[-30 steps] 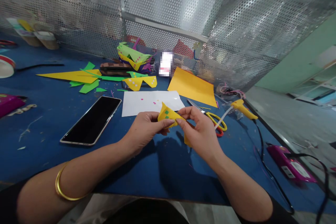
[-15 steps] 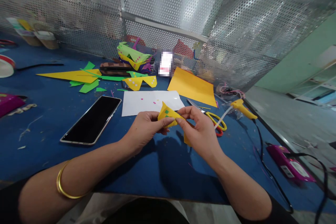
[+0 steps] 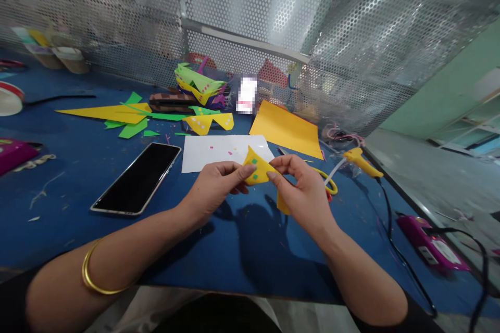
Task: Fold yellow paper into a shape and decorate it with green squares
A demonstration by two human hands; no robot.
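Note:
A yellow paper cutout [image 3: 261, 170] with green squares on it is held up above the table between both hands. Its shape resembles the yellow paper glasses [image 3: 201, 124] with pale dots lying farther back. My left hand [image 3: 216, 182] pinches the dotted part between thumb and fingers. On the other side, my right hand [image 3: 307, 190] grips the middle, and part of the cutout hangs below its fingers. Behind the hands lies a white sheet [image 3: 199, 155] with small pink bits. Scissors [image 3: 333, 185] with yellow and red handles are mostly hidden by my right hand.
Left of my hands lies a phone [image 3: 138, 179]. An orange-yellow sheet [image 3: 287, 127] and a yellow glue gun [image 3: 361, 161] with a cord are to the right, near a purple box [image 3: 432, 244]. Green scraps [image 3: 133, 127] and stacked paper masks [image 3: 199, 83] sit by the mesh screen [image 3: 250, 0].
The cutout has shifted slightly right and turned, showing more of its green squares. My right hand has moved a little right, covering more of the scissors.

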